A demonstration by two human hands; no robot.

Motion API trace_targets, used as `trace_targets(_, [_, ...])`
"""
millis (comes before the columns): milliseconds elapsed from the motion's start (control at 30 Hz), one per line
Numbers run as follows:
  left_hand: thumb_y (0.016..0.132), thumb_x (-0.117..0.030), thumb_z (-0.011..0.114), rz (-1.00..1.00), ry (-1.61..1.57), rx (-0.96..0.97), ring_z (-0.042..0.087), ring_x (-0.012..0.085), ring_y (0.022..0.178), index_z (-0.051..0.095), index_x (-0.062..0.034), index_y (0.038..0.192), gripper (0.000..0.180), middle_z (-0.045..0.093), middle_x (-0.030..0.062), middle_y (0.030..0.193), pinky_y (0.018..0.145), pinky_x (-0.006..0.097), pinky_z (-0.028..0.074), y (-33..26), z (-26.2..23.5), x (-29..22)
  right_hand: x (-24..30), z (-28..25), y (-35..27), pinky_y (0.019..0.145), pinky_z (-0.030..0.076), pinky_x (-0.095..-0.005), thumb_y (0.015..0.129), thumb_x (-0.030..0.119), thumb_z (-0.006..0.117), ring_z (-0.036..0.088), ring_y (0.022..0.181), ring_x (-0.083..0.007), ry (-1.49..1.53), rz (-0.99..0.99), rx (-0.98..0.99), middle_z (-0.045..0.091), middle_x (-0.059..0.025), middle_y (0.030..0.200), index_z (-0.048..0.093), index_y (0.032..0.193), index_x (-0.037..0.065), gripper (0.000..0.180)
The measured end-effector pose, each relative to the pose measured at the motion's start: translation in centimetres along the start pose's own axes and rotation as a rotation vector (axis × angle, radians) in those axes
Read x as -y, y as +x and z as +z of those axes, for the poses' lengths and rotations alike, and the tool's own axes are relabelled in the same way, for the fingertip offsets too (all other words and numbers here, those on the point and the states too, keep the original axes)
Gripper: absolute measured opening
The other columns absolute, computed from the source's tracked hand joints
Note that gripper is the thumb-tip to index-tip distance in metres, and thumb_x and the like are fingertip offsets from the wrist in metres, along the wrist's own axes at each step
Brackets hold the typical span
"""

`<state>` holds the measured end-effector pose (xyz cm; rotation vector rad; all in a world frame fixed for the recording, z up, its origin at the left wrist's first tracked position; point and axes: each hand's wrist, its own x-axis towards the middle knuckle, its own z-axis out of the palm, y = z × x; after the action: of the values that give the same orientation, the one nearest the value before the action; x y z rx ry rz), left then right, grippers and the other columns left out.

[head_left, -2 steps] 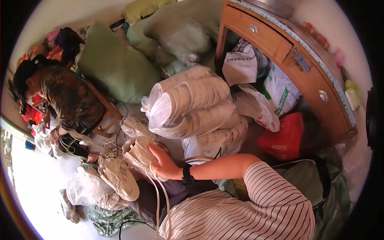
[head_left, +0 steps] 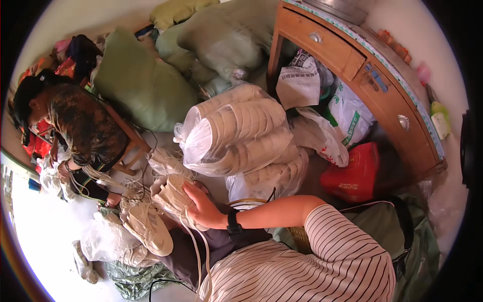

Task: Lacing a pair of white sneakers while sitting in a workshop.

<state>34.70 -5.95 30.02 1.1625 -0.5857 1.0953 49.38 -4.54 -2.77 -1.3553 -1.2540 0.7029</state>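
My right hand (head_left: pixel 206 205) is closed on a beige shoe upper (head_left: pixel 173 194), gripping its near side. Long white laces (head_left: pixel 204 251) hang from the shoe down toward the lower edge. A black band (head_left: pixel 234 221) circles my right wrist. Beside my dark-clad leg, to the left of the held piece, lies another beige shoe (head_left: pixel 150 229). More pale shoe pieces (head_left: pixel 168 162) lie just beyond it. My left hand is not in view.
Clear bags of stacked beige shoe parts (head_left: pixel 241 128) stand ahead. A wooden desk (head_left: pixel 347 58) is at the right, with a red bag (head_left: pixel 354 171) below. Large green sacks (head_left: pixel 141 83) fill the back. Another person (head_left: pixel 85 121) sits at the left, bent over white material.
The whole scene has shifted slightly left in view. My right hand keeps its hold on the shoe upper.
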Motion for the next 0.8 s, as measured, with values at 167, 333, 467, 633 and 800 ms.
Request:
trace_targets(167, [0.077, -0.011, 0.074, -0.01, -0.059, -0.038, 0.062, 0.0125, 0.068, 0.071, -0.0101, 0.088, 0.011, 0.071, -0.0011, 0.087, 0.053, 0.03, 0.047, -0.3, -3.0, 2.1, -0.4, 0.1, 0.9, 0.118, 0.015, -0.0414, 0.079, -0.002, 0.053, 0.023, 0.143, -0.0348, 0.014, -0.009, -0.012, 0.027, -0.0235, 0.151, 0.029, 0.145, -0.004, 0.07])
trace_targets(333, [0.078, -0.011, 0.073, -0.009, -0.102, -0.066, 0.062, 0.0127, 0.069, 0.071, -0.0099, 0.088, 0.011, 0.071, -0.0005, 0.088, 0.054, 0.03, 0.047, -0.4, -6.2, 3.8, -0.3, 0.3, 2.2, 0.118, 0.017, -0.04, 0.079, -0.003, 0.053, 0.023, 0.143, -0.0343, 0.052, -0.007, -0.006, 0.028, -0.0227, 0.151, 0.028, 0.146, -0.003, 0.071])
trace_targets(467, [0.078, -0.011, 0.073, -0.008, -0.129, -0.09, 0.062, 0.0129, 0.069, 0.07, -0.0097, 0.089, 0.011, 0.07, -0.0001, 0.088, 0.055, 0.03, 0.047, -0.5, -8.6, 4.5, -0.5, 0.5, 3.0, 0.117, 0.017, -0.04, 0.08, -0.003, 0.052, 0.023, 0.143, -0.0344, 0.009, -0.035, -0.014, 0.028, -0.0227, 0.151, 0.029, 0.146, -0.003, 0.07])
trace_targets(633, [0.079, -0.011, 0.072, -0.009, -0.154, -0.115, 0.062, 0.0132, 0.07, 0.069, -0.0094, 0.089, 0.011, 0.07, 0.0005, 0.089, 0.056, 0.03, 0.047, -0.6, -10.7, 5.0, -0.1, 0.9, 3.4, 0.117, 0.017, -0.0395, 0.08, -0.003, 0.052, 0.023, 0.143, -0.0332, -0.029, -0.052, -0.019, 0.027, -0.0211, 0.151, 0.026, 0.148, -0.001, 0.073])
trace_targets(800, [0.079, -0.011, 0.072, -0.01, -0.186, -0.132, 0.062, 0.0134, 0.071, 0.069, -0.0092, 0.09, 0.012, 0.07, 0.0011, 0.089, 0.057, 0.03, 0.047, -0.3, -12.7, 5.4, 0.0, 0.8, 4.3, 0.119, 0.01, -0.0388, 0.08, -0.002, 0.052, 0.016, 0.146, -0.0308, 0.027, -0.019, 0.022, 0.025, -0.0179, 0.153, 0.026, 0.149, 0.001, 0.073])
